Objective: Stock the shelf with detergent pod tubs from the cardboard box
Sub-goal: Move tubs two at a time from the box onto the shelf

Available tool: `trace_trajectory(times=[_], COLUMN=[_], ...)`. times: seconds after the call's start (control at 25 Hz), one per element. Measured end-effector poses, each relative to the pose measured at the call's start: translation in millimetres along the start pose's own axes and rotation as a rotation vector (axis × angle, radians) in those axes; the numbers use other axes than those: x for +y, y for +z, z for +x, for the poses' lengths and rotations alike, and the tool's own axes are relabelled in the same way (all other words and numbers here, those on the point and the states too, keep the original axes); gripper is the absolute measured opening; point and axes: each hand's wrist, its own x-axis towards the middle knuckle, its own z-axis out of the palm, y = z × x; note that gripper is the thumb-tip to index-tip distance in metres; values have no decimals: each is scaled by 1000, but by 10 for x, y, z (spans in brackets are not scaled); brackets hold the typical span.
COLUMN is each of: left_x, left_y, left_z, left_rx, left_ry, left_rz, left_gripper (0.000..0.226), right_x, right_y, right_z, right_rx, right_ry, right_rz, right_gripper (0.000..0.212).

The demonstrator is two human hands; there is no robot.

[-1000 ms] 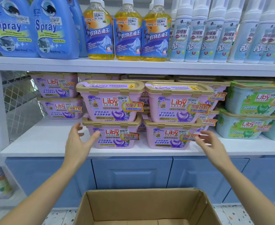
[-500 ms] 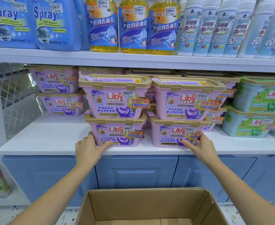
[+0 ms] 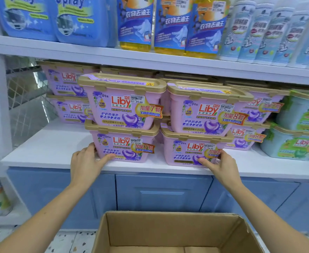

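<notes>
Head view, cut off: the cardboard box point(image 3: 150, 229) runs off the bottom edge. Only its back wall, its side walls and a strip of its floor show.
Upper shelf point(image 3: 95, 53): blue spray bottles point(image 3: 77, 19), yellow bottles point(image 3: 170, 24) and white bottles point(image 3: 270, 33) all lose their tops to the frame edge. Their labels are blurred.
Back rows: more purple tubs point(image 3: 67, 83) stand behind the front stacks, mostly covered by them. How deep the rows go cannot be told.
Right edge: green tubs point(image 3: 296, 143) in a stack of two, partly out of frame and smeared.
Left hand point(image 3: 85, 161): grips the lower left tub point(image 3: 124, 147) at its left front corner. The thumb lies along the front near the base and the fingers wrap round the side, their tips hidden.
Right hand point(image 3: 221, 165): grips the lower right tub point(image 3: 192, 152) at its right front corner. The thumb lies on the front face and the fingers curl round the side, out of sight.
Tubs, position: both held tubs stand on the shelf point(image 3: 46, 148) at its front edge, side by side and a little apart. Each carries another tub, the upper left tub point(image 3: 120, 105) and the upper right tub point(image 3: 206, 110).
Tubs, make: smooth pale purple plastic, rectangular, tapering toward the base, with gold clip-on lids, printed fronts and small white price stickers.
Shelf, make: flat white board with a wire mesh panel point(image 3: 26, 99) at the left end.
Below: blue panelled cabinet doors point(image 3: 161, 192) and a speckled floor point(image 3: 67, 240).
Box, make: plain brown corrugated card, open at the top.
</notes>
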Motion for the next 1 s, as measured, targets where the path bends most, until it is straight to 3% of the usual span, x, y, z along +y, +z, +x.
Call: trace_trajectory(times=[0.12,0.2,0.44,0.72,1.0], left_x=[-308,-509,-1074,-1552,-1662], left_y=[-142,-244,-549,-764,-780], left_z=[87,139,337,673,866], left_rx=[9,17,30,-82,-147], left_ry=[-33,-38,-106,-261,-301], left_rz=[-21,-14,3,-59,-41], left_gripper=[47,48,46,56,56], right_x=[-227,-356,-810,-1205,-1247], right_y=[261,445,1004,1490,1700], right_z=[-35,-57,-84,-53,66], right_rx=[-3,5,-3,8,1], right_ry=[-16,-22,-46,-83,-100], right_rz=[-45,-44,-47,-66,-37], right_gripper=[51,40,41,44,41])
